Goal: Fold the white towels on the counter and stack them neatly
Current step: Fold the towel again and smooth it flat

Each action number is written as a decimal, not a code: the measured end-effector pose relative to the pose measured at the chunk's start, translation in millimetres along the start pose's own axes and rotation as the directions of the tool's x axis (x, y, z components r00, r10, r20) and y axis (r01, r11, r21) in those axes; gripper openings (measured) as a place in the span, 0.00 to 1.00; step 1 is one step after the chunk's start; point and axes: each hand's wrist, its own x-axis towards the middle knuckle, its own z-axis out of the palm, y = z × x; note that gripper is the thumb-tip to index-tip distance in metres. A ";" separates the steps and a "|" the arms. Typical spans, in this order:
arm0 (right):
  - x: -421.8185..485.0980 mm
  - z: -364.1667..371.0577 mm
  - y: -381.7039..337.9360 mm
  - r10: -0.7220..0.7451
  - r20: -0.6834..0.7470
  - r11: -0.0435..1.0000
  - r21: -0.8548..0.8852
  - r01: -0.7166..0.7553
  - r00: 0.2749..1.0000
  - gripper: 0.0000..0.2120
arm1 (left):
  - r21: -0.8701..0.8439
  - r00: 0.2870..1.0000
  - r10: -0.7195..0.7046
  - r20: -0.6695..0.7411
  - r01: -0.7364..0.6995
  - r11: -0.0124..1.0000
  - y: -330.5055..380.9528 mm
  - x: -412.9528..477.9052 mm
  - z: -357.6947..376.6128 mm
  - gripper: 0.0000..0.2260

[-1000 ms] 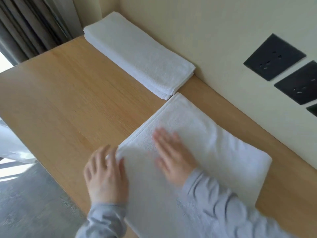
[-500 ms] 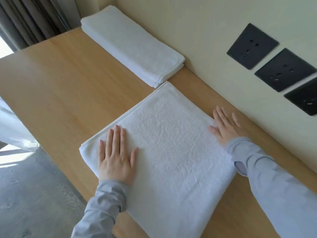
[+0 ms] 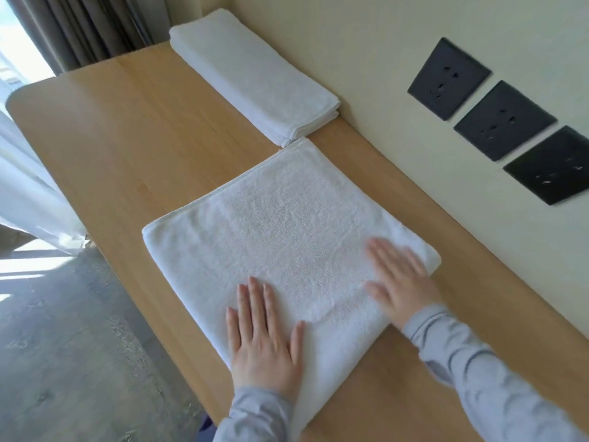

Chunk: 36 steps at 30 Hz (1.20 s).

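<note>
Towel in work: a white towel (image 3: pixel 280 237) lies partly folded and flat on the wooden desk (image 3: pixel 134 129), reaching from the desk's near edge almost to the wall edge; its far corner just meets the finished pile.
Finished pile: a stack of folded towels (image 3: pixel 255 78) sits along the desk's wall edge toward the far corner, long side parallel to the wall, likely parked there to keep the middle free for folding.
Left hand: the left hand (image 3: pixel 264 339) rests palm down on the towel's near part, fingers straight and close together, thumb out, gripping nothing; it seems to pin the layers so they do not slide.
Right hand: the right hand (image 3: pixel 398 282) lies flat on the towel's right side near its rounded fold, fingers spread a little and blurred, holding nothing; this looks like smoothing the fold.
Step, as judged: pressing out creases before the next fold.
Remaining: probably another fold to match the pile's narrow shape, then placing it on top.
Background: three dark wall sockets (image 3: pixel 503 119) above the desk's wall edge.
</note>
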 end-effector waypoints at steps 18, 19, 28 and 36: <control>133.4 -35.1 37.0 0.396 0.334 0.500 0.703 -0.506 0.856 0.34 | -0.811 0.616 -0.735 0.285 0.563 0.157 -46.3 45.6 -47.5 0.26; 136.9 -36.6 37.6 0.390 0.366 0.504 0.683 -0.529 0.845 0.36 | -0.802 0.626 -0.715 0.312 0.577 0.155 -47.4 46.6 -46.0 0.26; 31.3 -74.0 39.8 0.456 0.323 0.495 0.683 -0.537 0.830 0.32 | -0.794 0.899 -0.438 -0.003 0.264 0.547 -35.0 45.0 -79.1 0.09; -180.3 0.9 -16.8 0.843 0.391 -0.002 0.690 -0.724 0.370 0.20 | -0.533 0.965 0.103 0.243 0.044 0.845 30.5 117.5 -71.0 0.15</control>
